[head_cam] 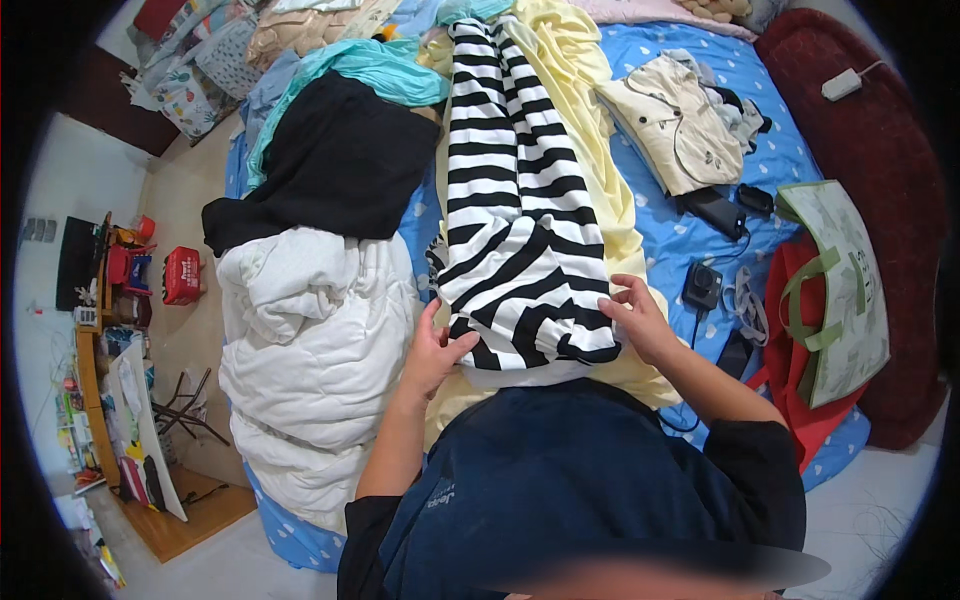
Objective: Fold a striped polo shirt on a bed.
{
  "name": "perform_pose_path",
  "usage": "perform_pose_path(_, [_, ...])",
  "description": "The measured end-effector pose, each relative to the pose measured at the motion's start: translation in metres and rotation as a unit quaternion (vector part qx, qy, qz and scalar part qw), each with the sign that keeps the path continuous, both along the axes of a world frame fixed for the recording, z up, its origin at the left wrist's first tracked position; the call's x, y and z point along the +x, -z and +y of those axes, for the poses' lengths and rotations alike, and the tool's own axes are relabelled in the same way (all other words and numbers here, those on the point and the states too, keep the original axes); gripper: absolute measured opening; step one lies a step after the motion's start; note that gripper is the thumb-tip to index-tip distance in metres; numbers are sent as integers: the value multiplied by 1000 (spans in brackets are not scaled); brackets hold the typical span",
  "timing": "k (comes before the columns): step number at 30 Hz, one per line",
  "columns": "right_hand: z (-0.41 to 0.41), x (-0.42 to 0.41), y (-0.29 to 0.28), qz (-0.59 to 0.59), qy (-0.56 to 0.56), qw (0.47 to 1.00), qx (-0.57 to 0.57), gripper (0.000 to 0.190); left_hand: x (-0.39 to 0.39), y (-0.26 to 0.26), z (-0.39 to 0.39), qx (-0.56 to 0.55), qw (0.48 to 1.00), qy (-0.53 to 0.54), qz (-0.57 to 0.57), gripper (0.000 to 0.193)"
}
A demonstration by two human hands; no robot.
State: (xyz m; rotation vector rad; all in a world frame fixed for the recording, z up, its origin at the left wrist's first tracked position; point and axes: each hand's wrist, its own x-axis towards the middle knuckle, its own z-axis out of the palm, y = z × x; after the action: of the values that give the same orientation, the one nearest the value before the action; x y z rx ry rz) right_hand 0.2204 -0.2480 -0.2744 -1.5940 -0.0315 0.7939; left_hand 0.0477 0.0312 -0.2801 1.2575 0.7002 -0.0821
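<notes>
A black-and-white striped garment [525, 187] lies lengthwise before me, its two long narrow parts pointing away and its near end bunched in folds. My left hand [436, 351] is at its near left edge, thumb over the fabric and fingers spread. At the near right edge, my right hand [637, 315] touches the cloth with the thumb, its index finger apart. Neither hand shows a firm grip. Pale yellow fabric [592, 135] spreads underneath and to the right. A bit of white cloth [517, 376] shows below the striped edge.
Left lie black clothing [345, 157], a white quilt-like heap [315, 382] and turquoise fabric [360, 64]. Right, on the blue bedsheet [652, 225], are a folded cream garment [671, 124], a small camera [703, 285] with cable and a printed bag [844, 300]. A dark red headboard [862, 187] borders the bed.
</notes>
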Motion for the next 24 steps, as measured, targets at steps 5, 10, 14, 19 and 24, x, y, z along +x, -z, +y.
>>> perform_pose_path(5, [-7, 3, -23, 180, -29, 978, 102, 54, 0, -10, 6, -68, 997, 12, -39, 92])
perform_pose_path(10, [-14, 7, -41, 148, -123, 981, 11, 65, -11, -18, 5, -89, 993, 6, -71, 106])
perform_pose_path(14, [-13, -1, -55, -34, -311, 950, 10, 71, -18, -25, -6, -51, 988, 76, -126, 114])
perform_pose_path(19, [-10, -9, -42, -134, -287, 948, 31, 52, -10, -39, -14, 36, 981, 98, -162, 105])
perform_pose_path(24, [-16, -11, -75, 154, -126, 965, 171, 37, -9, -63, -14, -129, 982, -28, -138, 78])
